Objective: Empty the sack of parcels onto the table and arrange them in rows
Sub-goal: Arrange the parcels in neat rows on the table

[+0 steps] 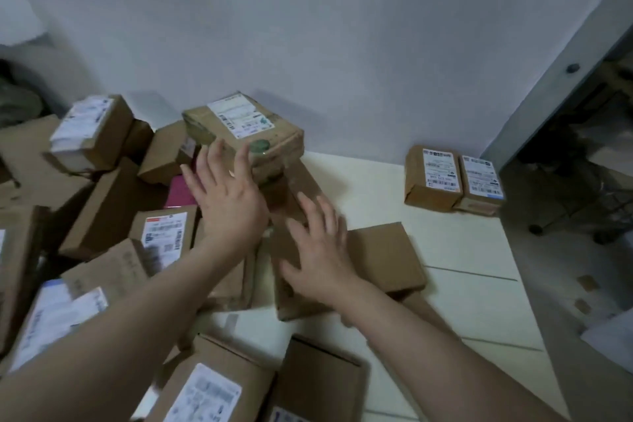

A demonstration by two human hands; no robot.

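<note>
Across the table, closed parcels (contents hidden) lie heaped at left.

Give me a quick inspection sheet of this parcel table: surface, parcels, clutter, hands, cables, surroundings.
Surface: white table, parcels spread over it.
Job's things: heap of cardboard parcels on the left; taped box on top of it; two labelled boxes side by side at the far right.
Clutter: pink item in the heap.
Hands: left hand open, fingers against the taped box; right hand open over a long brown box, contact unclear.
Cables: nothing seen.
Surroundings: pale wall; doorway on the right.
</note>
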